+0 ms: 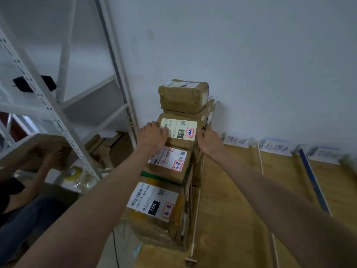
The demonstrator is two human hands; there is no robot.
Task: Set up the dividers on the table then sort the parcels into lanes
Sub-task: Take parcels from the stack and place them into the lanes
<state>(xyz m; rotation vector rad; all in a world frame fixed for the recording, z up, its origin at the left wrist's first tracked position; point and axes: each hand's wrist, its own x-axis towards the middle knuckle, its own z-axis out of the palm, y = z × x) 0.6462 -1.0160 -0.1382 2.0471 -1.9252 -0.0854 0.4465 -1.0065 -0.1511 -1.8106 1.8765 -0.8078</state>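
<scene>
My left hand [152, 134] lies with fingers curled over the near left edge of a taped cardboard parcel [180, 132]; my right hand [207, 141] grips its right side. The parcel sits in the leftmost lane on the table [231, 190], in a row against the white divider [197, 206]. I judge it stiff, light, its tape slick; opposite side walls give the surest hold.

white wall [251, 55] | white metal shelving [48, 105] left | dim light
</scene>
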